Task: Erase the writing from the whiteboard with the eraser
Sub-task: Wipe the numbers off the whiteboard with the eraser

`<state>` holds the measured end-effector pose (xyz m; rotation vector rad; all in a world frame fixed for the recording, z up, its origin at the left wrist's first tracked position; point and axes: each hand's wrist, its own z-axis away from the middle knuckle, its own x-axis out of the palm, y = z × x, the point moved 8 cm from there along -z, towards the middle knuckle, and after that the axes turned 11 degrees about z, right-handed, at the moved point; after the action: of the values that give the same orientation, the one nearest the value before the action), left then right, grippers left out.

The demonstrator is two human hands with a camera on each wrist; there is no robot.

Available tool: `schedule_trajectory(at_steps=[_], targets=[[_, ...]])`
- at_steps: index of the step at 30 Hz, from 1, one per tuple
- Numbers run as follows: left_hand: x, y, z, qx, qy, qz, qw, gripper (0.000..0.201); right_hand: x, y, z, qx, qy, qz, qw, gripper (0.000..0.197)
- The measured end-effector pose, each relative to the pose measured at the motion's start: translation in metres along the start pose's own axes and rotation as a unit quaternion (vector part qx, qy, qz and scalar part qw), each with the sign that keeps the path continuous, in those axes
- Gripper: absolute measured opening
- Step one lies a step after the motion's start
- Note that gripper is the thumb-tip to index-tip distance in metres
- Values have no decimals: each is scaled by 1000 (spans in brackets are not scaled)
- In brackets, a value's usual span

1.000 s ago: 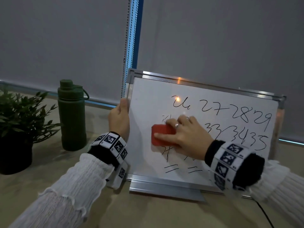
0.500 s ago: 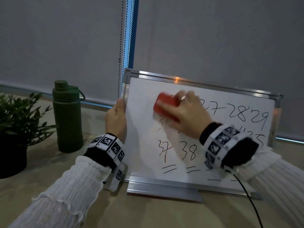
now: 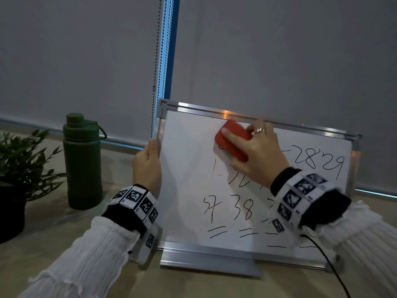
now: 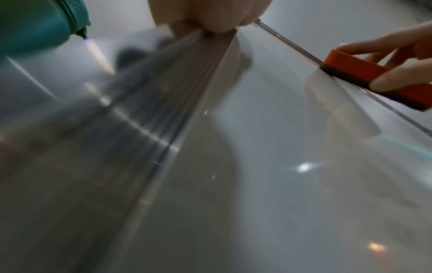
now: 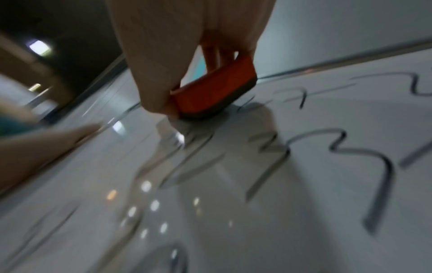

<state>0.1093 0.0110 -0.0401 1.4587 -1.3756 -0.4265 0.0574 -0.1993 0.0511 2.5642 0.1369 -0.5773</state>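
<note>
A small whiteboard (image 3: 189, 190) with a metal frame stands upright on the table, its left part wiped blank. Black numbers (image 3: 318, 162) remain at the right and lower middle. My right hand (image 3: 257, 153) grips a red eraser (image 3: 234, 139) with a dark felt base and presses it on the board near the top edge; the eraser (image 4: 364, 73) also shows in the left wrist view and the eraser (image 5: 215, 92) in the right wrist view. My left hand (image 3: 148, 166) holds the board's left frame edge, thumb on the front.
A dark green bottle (image 3: 82, 162) stands left of the board, and a potted plant (image 3: 19, 168) sits at the far left. A grey roller blind with a bead chain (image 3: 155, 67) hangs behind. A black cable (image 3: 328, 261) runs from my right wrist.
My right hand has swept the eraser from the board's middle up to near the top edge, wiping away writing in the upper middle. The left hand keeps its hold on the frame.
</note>
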Motion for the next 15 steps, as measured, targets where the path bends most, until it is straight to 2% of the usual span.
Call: schedule_trajectory(at_steps=[1, 3, 4, 5, 7, 8, 10, 12, 13, 15], targets=[[0, -1, -1, -2, -1, -1, 1000, 41, 5, -18, 10, -47, -3, -8, 999, 43], [-1, -4, -1, -5, -3, -10, 1000, 43, 18, -61, 43, -194, -39, 3, 980, 42], [-1, -4, -1, -6, -4, -13, 1000, 44, 23, -73, 53, -243, -58, 20, 968, 44], [-1, -3, 0, -5, -4, -9, 1000, 43, 23, -73, 51, -256, -68, 19, 964, 43], [-1, -1, 3, -7, -4, 2, 1000, 40, 10, -50, 21, -179, -19, -13, 984, 34], [0, 0, 3, -6, -3, 3, 1000, 40, 1, -31, 3, -115, 12, -11, 993, 36], [0, 1, 3, -3, -3, -2, 1000, 39, -5, 0, -18, -19, 26, 31, 999, 43], [0, -1, 1, -2, -2, -11, 1000, 41, 1, -8, -11, -16, 36, 21, 999, 41], [0, -3, -1, -3, -2, -14, 1000, 42, 5, -21, 1, -41, 36, -5, 998, 38], [-1, -4, -1, -4, -3, -16, 1000, 43, 16, -51, 35, -138, 15, -40, 990, 33]])
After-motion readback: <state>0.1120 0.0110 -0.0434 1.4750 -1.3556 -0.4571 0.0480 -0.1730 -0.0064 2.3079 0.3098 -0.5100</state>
